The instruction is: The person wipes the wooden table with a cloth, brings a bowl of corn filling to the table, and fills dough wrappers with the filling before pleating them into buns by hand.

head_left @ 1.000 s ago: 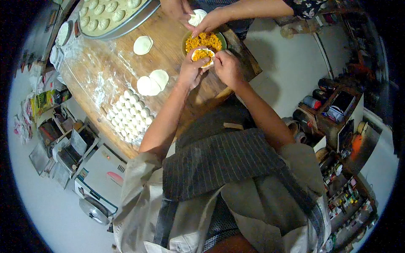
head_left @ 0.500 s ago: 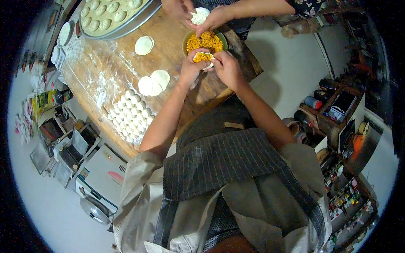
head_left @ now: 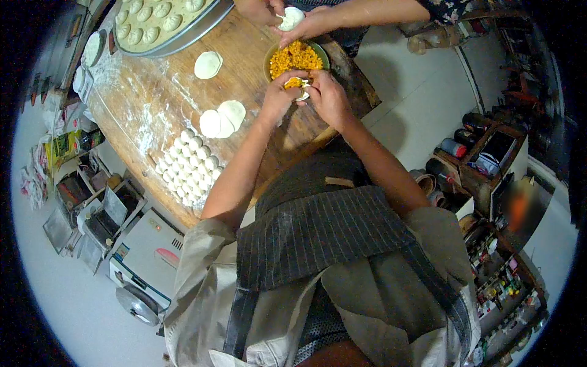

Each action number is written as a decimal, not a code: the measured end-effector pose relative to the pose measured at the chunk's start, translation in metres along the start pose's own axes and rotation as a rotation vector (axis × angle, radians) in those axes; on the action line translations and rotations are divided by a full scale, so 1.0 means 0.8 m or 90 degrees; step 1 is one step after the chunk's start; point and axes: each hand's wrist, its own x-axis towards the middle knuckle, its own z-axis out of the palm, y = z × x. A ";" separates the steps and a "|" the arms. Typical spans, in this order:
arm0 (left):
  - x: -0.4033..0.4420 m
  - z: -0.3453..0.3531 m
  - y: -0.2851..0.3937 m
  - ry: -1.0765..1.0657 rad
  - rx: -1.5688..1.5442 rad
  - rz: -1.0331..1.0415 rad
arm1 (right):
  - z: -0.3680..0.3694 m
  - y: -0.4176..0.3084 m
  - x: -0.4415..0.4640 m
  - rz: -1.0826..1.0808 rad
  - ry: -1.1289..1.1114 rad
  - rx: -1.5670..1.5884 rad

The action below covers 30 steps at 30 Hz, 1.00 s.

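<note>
Between my two hands is a filled bun (head_left: 304,93), its white dough cupped around orange filling that still shows on top. My left hand (head_left: 277,100) curls around its left side. On the right, my right hand (head_left: 331,102) pinches the dough edge with the fingers bent inward. Just beyond them sits a green bowl (head_left: 267,66) of crumbly orange filling (head_left: 298,56). Flat dough wrappers (head_left: 231,116) overlap on the table left of my left forearm, and another wrapper (head_left: 208,65) lies farther back.
Across the table, another person's hands (head_left: 315,24) hold a white bun (head_left: 291,19). A round steamer tray (head_left: 199,30) with several pleated buns stands at the back left. Rows of small dough pieces (head_left: 191,168) lie on the floury wooden table (head_left: 165,92). Its right corner is near the bowl.
My fingers have drawn the dough further around the filling, so less orange shows. The other person's bun has turned and looks rounder and more closed.
</note>
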 end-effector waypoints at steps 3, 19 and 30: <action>-0.003 -0.002 0.011 -0.025 -0.151 -0.079 | -0.005 0.000 0.006 -0.019 -0.071 0.045; 0.009 -0.002 0.037 -0.089 0.054 -0.064 | -0.010 0.005 0.012 -0.077 -0.057 0.006; -0.005 0.026 0.007 0.067 -0.319 -0.002 | -0.005 -0.006 0.005 0.014 -0.005 -0.039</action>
